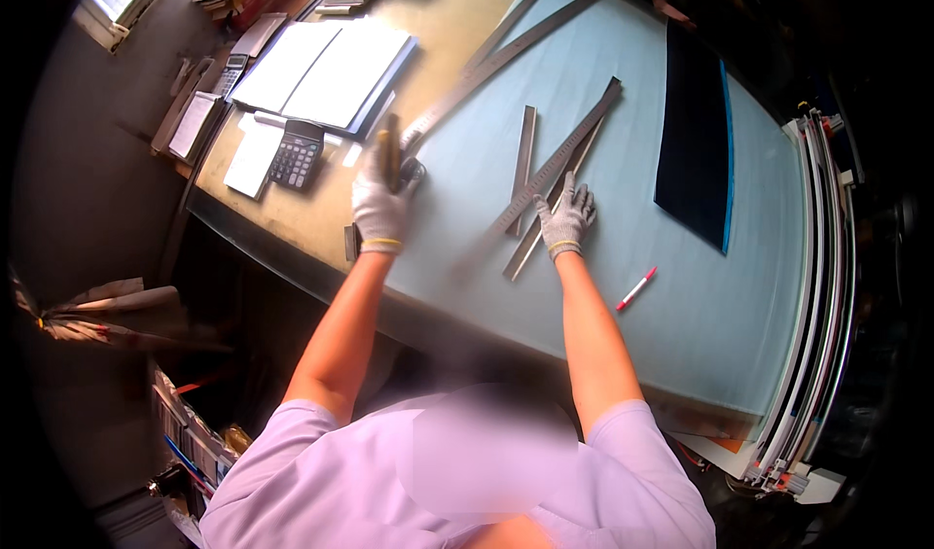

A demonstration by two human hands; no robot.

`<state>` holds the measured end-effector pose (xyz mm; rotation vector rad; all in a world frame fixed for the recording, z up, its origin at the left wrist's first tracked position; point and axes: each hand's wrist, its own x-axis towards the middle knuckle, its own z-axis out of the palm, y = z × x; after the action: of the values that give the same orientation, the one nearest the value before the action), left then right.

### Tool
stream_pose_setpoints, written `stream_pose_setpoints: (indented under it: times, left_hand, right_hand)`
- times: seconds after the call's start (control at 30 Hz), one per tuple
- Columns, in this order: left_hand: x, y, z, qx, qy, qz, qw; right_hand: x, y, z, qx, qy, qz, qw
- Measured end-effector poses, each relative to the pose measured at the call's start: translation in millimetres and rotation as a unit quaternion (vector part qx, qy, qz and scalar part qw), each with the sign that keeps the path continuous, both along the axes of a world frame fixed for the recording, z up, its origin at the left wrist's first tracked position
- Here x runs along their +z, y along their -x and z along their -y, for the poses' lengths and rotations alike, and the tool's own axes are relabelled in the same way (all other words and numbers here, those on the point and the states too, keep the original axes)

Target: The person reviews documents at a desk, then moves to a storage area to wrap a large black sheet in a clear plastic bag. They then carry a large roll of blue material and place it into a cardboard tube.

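My left hand (pixel 378 211), in a pale knitted glove, is raised at the left side of the table. Brown, stick-like pieces (pixel 390 152) show at its fingers, and a dark rounded object (pixel 413 174) is beside them; blur hides their kind. My right hand (pixel 566 220), gloved the same way, has its fingers spread, with the thumb at the edge of a long metal ruler (pixel 556 162). Toward its near end that ruler is smeared. Under it slants a narrow metal strip (pixel 525 251), partly hidden by the ruler and hand. A shorter metal strip (pixel 524 155) lies left of it.
Farther off lie more long metal rulers (pixel 530 35). A red-and-white marker (pixel 637 288) and a dark sheet (pixel 695 141) are on the right. To the left are an open notebook (pixel 326 70) and a calculator (pixel 297 155). Long rails (pixel 827 286) line the table's right edge.
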<state>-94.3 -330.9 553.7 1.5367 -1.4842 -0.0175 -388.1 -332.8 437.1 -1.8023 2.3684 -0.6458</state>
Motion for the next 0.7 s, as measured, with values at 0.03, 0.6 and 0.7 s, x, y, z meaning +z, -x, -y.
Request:
stream_pose_setpoints:
  times: [0.03,0.6,0.7]
  left_hand:
    - [-11.7,-33.0,20.1,0.015,-0.086,-0.062,0.994]
    - [-73.4,-83.5,16.5,-0.007,-0.249,-0.001,0.968]
    - [-69.6,-82.1,16.6,0.007,-0.259,0.013,0.966]
  right_hand:
    - [-0.4,-16.3,12.8,0.007,0.003,0.002,1.0]
    - [12.8,-198.3,108.0,0.114,0.001,-0.099,0.989]
    - [11.0,-203.5,116.5,0.137,0.003,-0.094,0.986]
